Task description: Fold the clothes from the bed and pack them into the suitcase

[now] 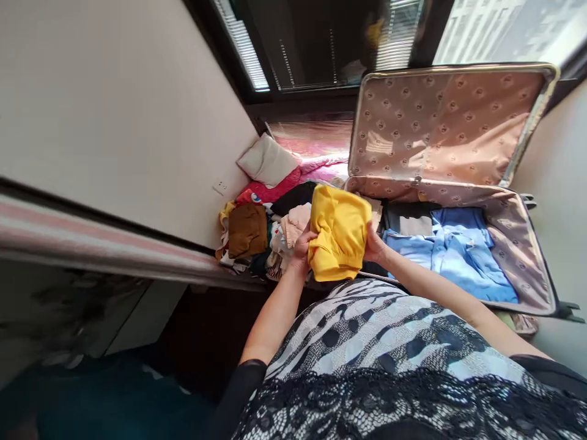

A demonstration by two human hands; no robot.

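Yellow cloth formed the folded garment [339, 229], found directly between your hands: your left hand [302, 245] was clamped on its left edge, your right hand [373, 242] on its right edge, the two standing apart. Its longer axis appeared to run away from your body. The open suitcase [518, 235] lay rightward, your right hand being nearer; the clothes pile [247, 229] lay left of your left hand.

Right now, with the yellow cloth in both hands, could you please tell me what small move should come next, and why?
I would probably shift the yellow cloth right, towards the suitcase: the left hand and right hand hold it as a bundle, and the suitcase stands open on that side, with blue clothes inside.
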